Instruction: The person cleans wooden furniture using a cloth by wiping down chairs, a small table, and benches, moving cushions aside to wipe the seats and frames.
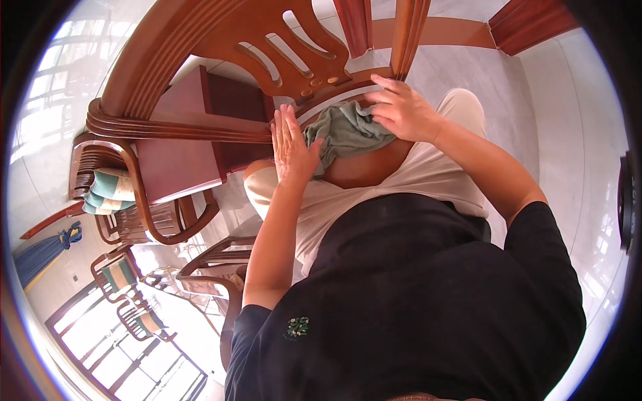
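A crumpled grey-green cloth [348, 131] lies on the brown wooden seat [366, 168] of a chair, between my knees. At the cloth's left side, my left hand [293, 152] is raised with its fingers straight and close together, holding nothing. My right hand [406, 112] is over the cloth's right end, fingers apart and slightly bent, with nothing seen in its grip. Whether its lower fingers touch the cloth, I cannot tell. Just beyond both hands rises the carved chair back [287, 57], with long slots through its panel.
A dark red wooden block-like piece of furniture [180, 157] stands left of the chair. Farther left are a wooden armchair [157, 220] and striped cushions [110, 189]. A tied blue curtain [50, 250] and bright windows [127, 354] lie beyond. Dark red wooden legs [535, 27] stand at the far right.
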Available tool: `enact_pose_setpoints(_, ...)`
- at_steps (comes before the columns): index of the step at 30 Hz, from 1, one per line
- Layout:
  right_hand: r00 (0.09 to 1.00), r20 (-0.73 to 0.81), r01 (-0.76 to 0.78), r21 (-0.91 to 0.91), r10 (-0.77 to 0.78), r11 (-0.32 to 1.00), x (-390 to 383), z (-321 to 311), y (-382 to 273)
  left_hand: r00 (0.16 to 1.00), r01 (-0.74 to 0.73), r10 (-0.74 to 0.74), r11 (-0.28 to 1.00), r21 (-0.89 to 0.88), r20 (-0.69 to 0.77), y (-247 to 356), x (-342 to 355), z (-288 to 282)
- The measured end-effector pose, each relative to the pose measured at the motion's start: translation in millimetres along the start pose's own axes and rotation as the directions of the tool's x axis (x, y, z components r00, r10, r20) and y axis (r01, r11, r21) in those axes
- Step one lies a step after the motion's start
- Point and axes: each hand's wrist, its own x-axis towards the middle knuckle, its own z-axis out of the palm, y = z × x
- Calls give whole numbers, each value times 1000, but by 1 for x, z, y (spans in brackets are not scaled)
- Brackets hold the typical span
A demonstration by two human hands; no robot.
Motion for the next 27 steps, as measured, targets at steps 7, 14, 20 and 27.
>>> enact_pose_setpoints(7, 969, 193, -187, 154, 156, 970, 5, 19, -15, 994, -48, 33, 988, -145, -106, 9, -23, -6)
enact_pose_setpoints(14, 961, 259, -39, -218, 96, 975, -14, 82, -37, 985, 8, -13, 1000, 30, 173, 23, -38, 11)
enact_pose_setpoints(20, 947, 82, -319, 151, 310, 936, -8, 42, -28, 972, 68, -58, 997, -37, 230, 9, -33, 2)
enact_pose_setpoints(27, 865, -277, -375, 195, 418, 906, 12, -8, -34, 999, -38, 38, 963, -265, -5, 21, -29, -19)
